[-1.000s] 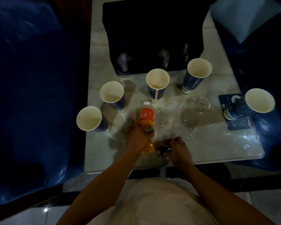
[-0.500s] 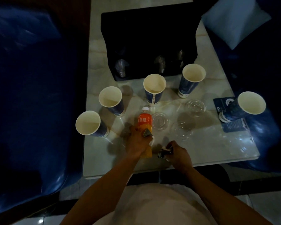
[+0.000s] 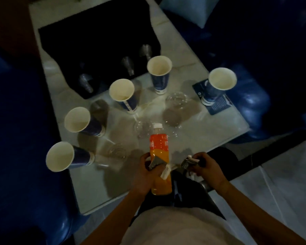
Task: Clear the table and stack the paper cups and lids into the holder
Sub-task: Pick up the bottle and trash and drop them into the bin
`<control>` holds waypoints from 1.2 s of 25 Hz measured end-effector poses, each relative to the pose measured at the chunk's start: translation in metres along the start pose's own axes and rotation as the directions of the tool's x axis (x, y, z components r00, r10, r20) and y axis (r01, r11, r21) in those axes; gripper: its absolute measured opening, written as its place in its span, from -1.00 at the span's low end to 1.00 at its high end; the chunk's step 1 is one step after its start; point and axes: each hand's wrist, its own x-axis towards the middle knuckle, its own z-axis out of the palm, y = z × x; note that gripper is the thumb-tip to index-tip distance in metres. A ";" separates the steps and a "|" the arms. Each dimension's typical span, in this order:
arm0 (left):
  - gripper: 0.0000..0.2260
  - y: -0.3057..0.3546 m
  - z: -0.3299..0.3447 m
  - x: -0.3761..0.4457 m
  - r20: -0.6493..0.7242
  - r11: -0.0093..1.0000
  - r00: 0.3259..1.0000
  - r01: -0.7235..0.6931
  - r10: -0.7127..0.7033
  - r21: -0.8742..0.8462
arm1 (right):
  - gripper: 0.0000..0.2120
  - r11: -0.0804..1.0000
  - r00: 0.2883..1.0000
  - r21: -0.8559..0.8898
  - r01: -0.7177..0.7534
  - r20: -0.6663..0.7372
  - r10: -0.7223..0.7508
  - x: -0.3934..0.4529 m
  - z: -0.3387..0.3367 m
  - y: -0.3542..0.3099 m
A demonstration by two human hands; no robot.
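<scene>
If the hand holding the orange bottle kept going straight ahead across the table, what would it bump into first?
Probably the clear lids lying just beyond the bottle that the left hand grips. The middle paper cup stands farther along. Depth is hard to judge in this dim view.

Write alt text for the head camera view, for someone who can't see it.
A person's left hand holds an orange bottle and scraps at the near edge of a pale table, while the right hand grips crumpled wrappers. Five empty paper cups and clear lids stand beyond, before a black holder.
</scene>
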 end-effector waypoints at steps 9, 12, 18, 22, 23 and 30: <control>-0.42 -0.003 0.105 -0.007 0.472 0.968 0.863 0.073 -0.182 0.240 | -0.76 0.917 0.909 0.331 -0.221 -0.272 0.317 -0.078 -0.075 0.101; -0.40 -0.009 0.146 0.001 0.519 0.926 0.813 0.063 -0.264 0.373 | -0.76 0.863 0.856 0.458 -0.213 -0.338 0.391 -0.099 -0.091 0.129; -0.44 -0.034 0.217 0.035 0.495 0.815 0.766 0.063 -0.410 0.576 | -0.75 0.729 0.765 0.628 -0.275 -0.316 0.561 -0.109 -0.101 0.183; -0.63 -0.054 0.258 0.058 0.423 0.751 0.742 0.159 -0.519 0.641 | -0.71 0.670 0.750 0.656 -0.348 -0.234 0.619 -0.088 -0.104 0.222; -0.70 -0.057 0.267 0.063 0.405 0.732 0.738 0.173 -0.539 0.658 | -0.71 0.658 0.742 0.658 -0.366 -0.220 0.633 -0.080 -0.104 0.232; -0.71 -0.106 0.337 0.140 0.286 0.650 0.796 0.169 -0.533 0.741 | -0.78 0.628 0.716 0.630 -0.456 -0.160 0.680 0.012 -0.103 0.308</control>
